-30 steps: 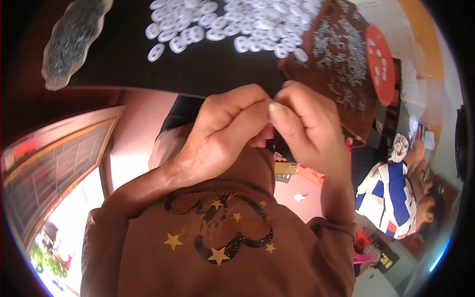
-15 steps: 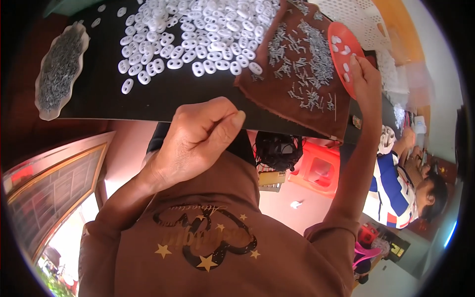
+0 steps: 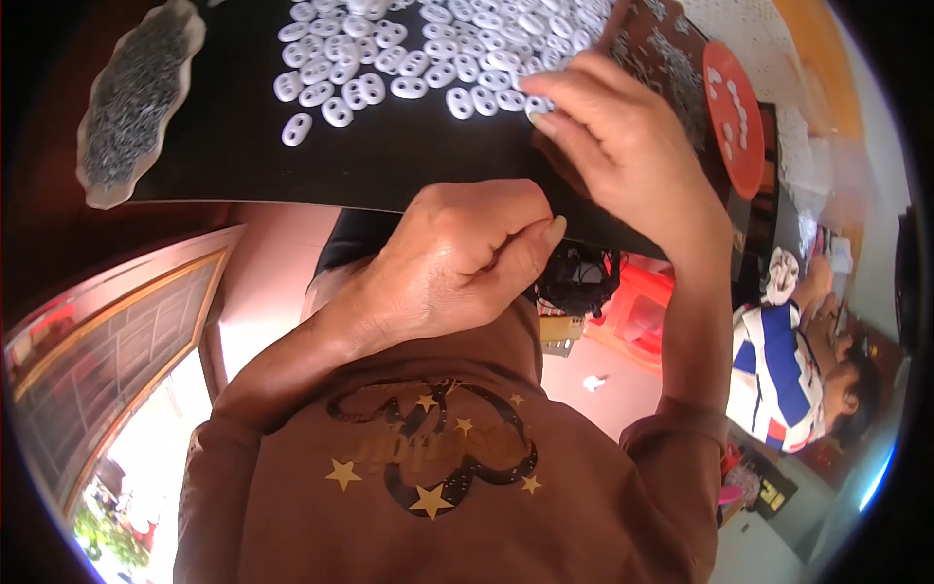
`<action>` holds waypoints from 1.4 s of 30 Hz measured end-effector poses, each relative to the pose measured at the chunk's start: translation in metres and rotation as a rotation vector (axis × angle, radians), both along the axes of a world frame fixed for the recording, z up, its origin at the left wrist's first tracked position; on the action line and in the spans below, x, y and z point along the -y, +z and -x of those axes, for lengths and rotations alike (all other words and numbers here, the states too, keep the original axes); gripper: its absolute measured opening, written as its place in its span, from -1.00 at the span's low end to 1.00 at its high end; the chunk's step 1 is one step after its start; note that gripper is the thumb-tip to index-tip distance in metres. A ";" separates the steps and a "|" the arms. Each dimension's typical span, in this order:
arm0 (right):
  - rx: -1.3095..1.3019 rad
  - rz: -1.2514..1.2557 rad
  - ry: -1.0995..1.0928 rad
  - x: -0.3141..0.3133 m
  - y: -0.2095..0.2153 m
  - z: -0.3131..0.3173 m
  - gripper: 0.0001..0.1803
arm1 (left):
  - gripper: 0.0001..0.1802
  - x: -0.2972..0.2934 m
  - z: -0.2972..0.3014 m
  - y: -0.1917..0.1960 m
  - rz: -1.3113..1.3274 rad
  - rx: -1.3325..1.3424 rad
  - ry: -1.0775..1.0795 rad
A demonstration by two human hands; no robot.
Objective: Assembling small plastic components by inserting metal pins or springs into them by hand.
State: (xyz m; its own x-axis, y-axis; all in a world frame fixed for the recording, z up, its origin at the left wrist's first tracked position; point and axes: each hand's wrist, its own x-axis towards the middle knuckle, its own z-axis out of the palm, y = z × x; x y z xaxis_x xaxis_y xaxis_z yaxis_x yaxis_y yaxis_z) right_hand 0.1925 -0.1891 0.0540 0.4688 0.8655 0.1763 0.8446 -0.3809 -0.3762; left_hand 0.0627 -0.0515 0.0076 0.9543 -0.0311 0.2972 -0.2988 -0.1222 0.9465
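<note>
White plastic makes up most of the work: a broad heap of two-holed oval pieces (image 3: 413, 63) lies loose on the black tabletop (image 3: 224, 161), thinning to single ones along its near edge. At that edge the right hand (image 3: 623, 131) has one two-holed oval (image 3: 536, 106) pinched between thumb and forefinger; whether it is lifted off the surface, I cannot tell. The left hand (image 3: 477, 253) is clenched in front of the torso, below the table's near edge, its thumb pressed along the curled forefinger. Anything inside that fist is hidden, so I cannot say whether a part is held there.

Judging from the quantities, much is left. The heap is large, running out of view at the top. Grey metal pins (image 3: 671, 58) are scattered over the brown cloth (image 3: 614, 26), and many more grey pins (image 3: 136, 102) fill the scalloped tray (image 3: 100, 198) at the far left. Beyond the cloth, the red plate (image 3: 745, 177) bears only a few small white pieces (image 3: 743, 127); they may be parts waiting or work done, and are too small to tell. No clearly joined oval and pin shows anywhere, so how much is finished remains uncertain.
</note>
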 end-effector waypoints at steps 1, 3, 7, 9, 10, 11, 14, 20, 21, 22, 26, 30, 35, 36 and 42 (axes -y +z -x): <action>0.000 0.014 -0.020 0.007 0.007 0.000 -0.82 | -0.80 -0.001 0.000 -0.001 0.014 0.000 -0.020; -0.073 -0.100 -0.188 0.029 0.026 0.001 -0.83 | -0.80 -0.003 -0.001 -0.003 -0.019 0.039 -0.013; -0.123 -0.140 -0.563 0.098 0.031 0.009 -0.88 | -0.82 -0.002 -0.002 -0.004 -0.044 0.070 -0.010; -0.208 -0.049 -0.708 0.108 0.028 0.014 -0.88 | -0.84 -0.001 0.000 -0.006 -0.063 0.058 -0.004; -0.290 -0.105 -0.702 0.104 0.027 0.018 -0.87 | -0.85 -0.001 0.001 -0.004 -0.092 0.050 -0.001; -0.292 -0.111 -0.682 0.096 0.028 0.021 -0.87 | -0.85 0.000 0.001 -0.003 -0.101 0.051 0.018; -0.233 -0.171 -0.373 0.047 0.020 0.022 -0.85 | -0.86 0.003 0.000 -0.006 -0.101 0.115 0.007; -0.046 -0.057 -0.031 -0.035 0.005 0.001 -0.81 | -0.83 0.003 0.005 -0.010 -0.130 0.189 0.048; -0.045 -0.060 -0.022 -0.039 0.004 0.000 -0.81 | -0.82 0.003 0.006 -0.009 -0.159 0.201 0.052; 0.012 -0.003 -0.035 -0.043 0.002 -0.001 -0.80 | -0.82 0.003 0.006 -0.009 -0.161 0.201 0.059; 0.069 0.056 -0.060 -0.045 -0.004 -0.002 -0.80 | -0.79 0.000 0.006 -0.009 -0.154 0.221 0.061; 0.095 0.084 -0.084 -0.052 -0.006 -0.010 -0.79 | -0.78 -0.005 0.013 -0.007 -0.112 0.232 0.072; 0.192 0.089 -0.076 -0.073 -0.006 -0.013 -0.81 | -0.77 -0.017 0.013 -0.005 -0.162 0.246 0.101; 0.187 0.077 -0.083 -0.075 -0.005 -0.012 -0.83 | -0.77 -0.020 0.012 -0.005 -0.185 0.253 0.106; 0.065 0.082 0.022 -0.072 0.003 -0.002 -0.89 | -0.78 -0.027 0.012 -0.005 -0.245 0.197 0.025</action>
State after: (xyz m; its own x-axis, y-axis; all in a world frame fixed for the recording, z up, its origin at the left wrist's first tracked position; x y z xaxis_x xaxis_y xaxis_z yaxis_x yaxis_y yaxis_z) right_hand 0.1944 -0.1175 0.0571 0.4395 0.8883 0.1334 0.8746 -0.3894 -0.2887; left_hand 0.0505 -0.0243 0.0028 0.8804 -0.1023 0.4631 -0.4677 -0.3492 0.8120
